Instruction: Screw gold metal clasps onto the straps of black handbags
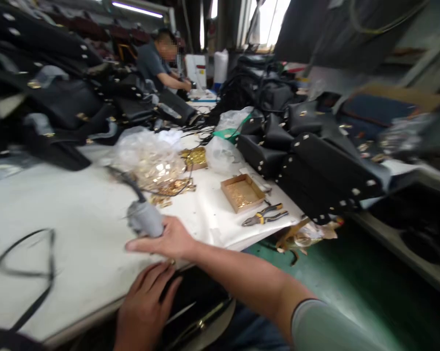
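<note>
Presently | right hand point(173, 240) gripping grey tool point(145, 219) | slanted axis, dark end point(133, 186) far-left | left hand point(146, 297) on bag point(192, 287), grip unclear

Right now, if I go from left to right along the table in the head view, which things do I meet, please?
Black cord → grey object in the right hand → rear box of gold pieces → nearer open box → pliers.

Gray cylindrical object point(145, 218), perhaps corded, blurred; left hand point(145, 300) smeared, cut off below near the wrist
</note>
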### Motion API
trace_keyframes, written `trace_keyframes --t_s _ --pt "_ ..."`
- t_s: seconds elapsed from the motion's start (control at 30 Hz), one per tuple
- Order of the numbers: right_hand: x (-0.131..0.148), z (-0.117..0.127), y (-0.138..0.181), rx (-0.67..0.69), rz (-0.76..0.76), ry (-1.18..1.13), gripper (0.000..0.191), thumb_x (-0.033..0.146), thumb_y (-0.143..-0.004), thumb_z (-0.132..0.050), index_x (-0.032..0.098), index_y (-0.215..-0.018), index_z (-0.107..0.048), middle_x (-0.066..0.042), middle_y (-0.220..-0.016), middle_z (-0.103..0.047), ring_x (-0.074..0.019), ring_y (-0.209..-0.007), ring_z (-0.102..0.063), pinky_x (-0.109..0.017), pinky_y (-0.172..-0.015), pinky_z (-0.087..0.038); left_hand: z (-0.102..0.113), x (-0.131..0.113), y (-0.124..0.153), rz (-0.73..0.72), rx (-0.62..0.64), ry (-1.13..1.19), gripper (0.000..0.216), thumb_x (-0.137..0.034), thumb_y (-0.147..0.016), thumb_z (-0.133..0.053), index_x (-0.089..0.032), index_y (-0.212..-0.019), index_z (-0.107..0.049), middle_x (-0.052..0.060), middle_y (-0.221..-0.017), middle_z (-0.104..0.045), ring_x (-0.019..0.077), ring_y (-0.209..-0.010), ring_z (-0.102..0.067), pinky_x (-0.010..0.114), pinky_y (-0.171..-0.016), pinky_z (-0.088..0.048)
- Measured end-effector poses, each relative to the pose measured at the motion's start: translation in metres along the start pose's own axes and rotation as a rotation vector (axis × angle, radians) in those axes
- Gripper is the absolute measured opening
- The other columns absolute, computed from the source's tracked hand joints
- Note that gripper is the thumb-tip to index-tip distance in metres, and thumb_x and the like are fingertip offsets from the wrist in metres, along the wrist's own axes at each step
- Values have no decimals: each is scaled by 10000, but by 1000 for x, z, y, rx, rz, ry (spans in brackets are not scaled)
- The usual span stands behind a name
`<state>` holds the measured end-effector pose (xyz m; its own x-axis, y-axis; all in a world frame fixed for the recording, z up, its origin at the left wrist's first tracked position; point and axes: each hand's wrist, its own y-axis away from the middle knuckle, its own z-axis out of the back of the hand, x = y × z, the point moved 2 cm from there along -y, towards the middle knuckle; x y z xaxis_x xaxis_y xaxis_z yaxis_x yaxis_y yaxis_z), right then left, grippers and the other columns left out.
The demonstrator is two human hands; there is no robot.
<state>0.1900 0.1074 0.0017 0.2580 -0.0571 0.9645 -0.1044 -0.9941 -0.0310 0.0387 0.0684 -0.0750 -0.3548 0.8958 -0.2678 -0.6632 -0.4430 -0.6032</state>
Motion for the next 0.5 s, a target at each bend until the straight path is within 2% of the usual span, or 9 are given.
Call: trace_keyframes --t_s 0.1,0.2,0.27,0.37,0.5 --pt "11 7 2 -37 -35 86 562 651 -578 -871 176 -688 -592 59 -543 -501 -81 -486 -424 -211 -473 -366 4 -13 -1 126 80 -37 173 -236 -968 -635 -202 -1115 -720 86 -1117 -747 264 -1100 -663 453 -976 -578" --pt "23 21 -7 -106 51 274 555 704 -734 -753 169 -839 -650 21 -638 -596 -112 -527 -500 -228 -503 -415 4 -14 2 207 99 -16 168 -253 -952 -674 -200 -1102 -728 84 -1139 -746 267 -1133 -647 464 -984 -580" --pt "29 31 -9 -106 126 564 541 681 -828 -688 177 -1024 -678 -15 -793 -671 -156 -657 -584 -252 -595 -456 4 -14 4 235 104 7 180 -267 -944 -690 -204 -1108 -731 84 -1150 -746 269 -1142 -645 473 -988 -579" --pt "22 48 -3 -3 103 1073 442 531 -971 -567 196 -1251 -641 -68 -997 -713 -224 -844 -649 -304 -735 -470 6 -15 7 242 100 44 184 -283 -946 -690 -204 -1108 -727 83 -1151 -744 272 -1149 -645 475 -983 -579" --pt "-6 67 9 116 25 1450 446 413 -981 -589 252 -1396 -599 -93 -1155 -694 -252 -996 -664 -308 -810 -459 6 -13 8 250 100 67 168 -283 -959 -669 -203 -1097 -723 88 -1159 -735 274 -1153 -643 482 -993 -568"
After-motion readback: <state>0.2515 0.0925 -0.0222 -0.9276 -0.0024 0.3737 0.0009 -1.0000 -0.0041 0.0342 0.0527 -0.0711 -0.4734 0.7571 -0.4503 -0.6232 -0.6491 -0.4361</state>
